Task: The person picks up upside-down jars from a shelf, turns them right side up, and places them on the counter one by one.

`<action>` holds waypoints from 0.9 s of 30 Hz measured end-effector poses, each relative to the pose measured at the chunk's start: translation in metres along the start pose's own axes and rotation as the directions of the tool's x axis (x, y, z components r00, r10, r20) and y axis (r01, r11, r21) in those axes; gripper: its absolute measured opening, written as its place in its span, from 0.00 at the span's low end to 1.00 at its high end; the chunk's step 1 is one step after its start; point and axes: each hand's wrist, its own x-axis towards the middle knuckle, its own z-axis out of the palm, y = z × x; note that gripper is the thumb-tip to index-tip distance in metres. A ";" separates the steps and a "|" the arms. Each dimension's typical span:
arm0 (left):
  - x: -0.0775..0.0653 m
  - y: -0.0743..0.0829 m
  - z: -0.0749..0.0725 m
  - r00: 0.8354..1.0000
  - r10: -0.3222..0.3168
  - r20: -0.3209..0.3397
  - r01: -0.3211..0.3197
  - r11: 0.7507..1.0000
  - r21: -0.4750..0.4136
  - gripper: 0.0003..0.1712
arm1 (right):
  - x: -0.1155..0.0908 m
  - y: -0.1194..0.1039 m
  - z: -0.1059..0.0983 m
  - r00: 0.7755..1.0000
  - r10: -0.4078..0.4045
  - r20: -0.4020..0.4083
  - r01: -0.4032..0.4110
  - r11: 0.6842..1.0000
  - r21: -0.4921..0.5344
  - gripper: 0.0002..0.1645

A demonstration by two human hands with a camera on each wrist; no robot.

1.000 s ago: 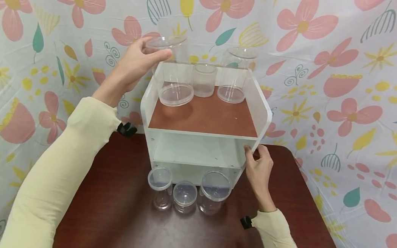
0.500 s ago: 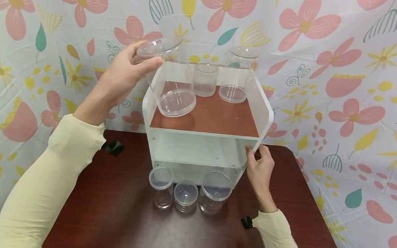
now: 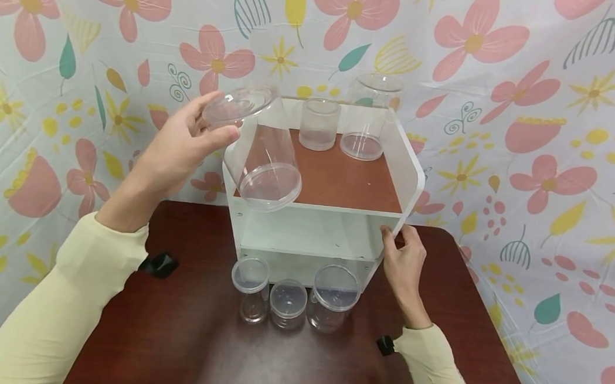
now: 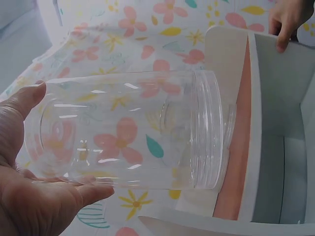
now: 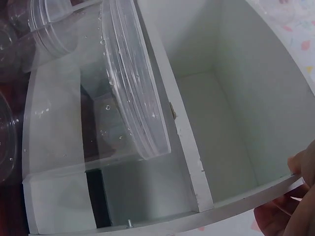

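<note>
My left hand (image 3: pixel 175 140) grips a tall clear plastic jar (image 3: pixel 270 154) round its upper end. Tilted, the jar overlaps the left front of the brown top board (image 3: pixel 347 180) in the head view. In the left wrist view the jar (image 4: pixel 123 130) looks see-through, with a ribbed band at its far end. My right hand (image 3: pixel 405 259) pinches the right side panel of the white shelf unit (image 3: pixel 310 230) between thumb and fingers. On the top board stand a short clear jar (image 3: pixel 319 125) and a tall clear jar (image 3: pixel 367 119).
Three lidded clear jars stand in front of the unit on the dark red table (image 3: pixel 213 356): a slim one (image 3: pixel 251 288), a short one (image 3: pixel 287 305) and a wide one (image 3: pixel 334 296). A floral cloth (image 3: pixel 476 108) hangs behind the unit.
My left hand has drawn the tall jar toward me, lower and slightly left, and the jar tilts more than before. My right hand has stayed on the side panel.
</note>
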 end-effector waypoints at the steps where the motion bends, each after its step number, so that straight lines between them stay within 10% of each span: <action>1: -0.003 -0.001 0.000 1.000 -0.002 0.001 0.002 1.000 -0.005 0.47 | 0.000 0.000 0.000 1.000 0.000 0.001 0.000 1.000 0.001 0.10; 27: -0.057 -0.034 0.018 0.993 0.089 0.081 -0.073 0.980 -0.183 0.44 | 0.000 0.000 0.001 0.999 0.031 0.011 -0.031 1.000 -0.003 0.10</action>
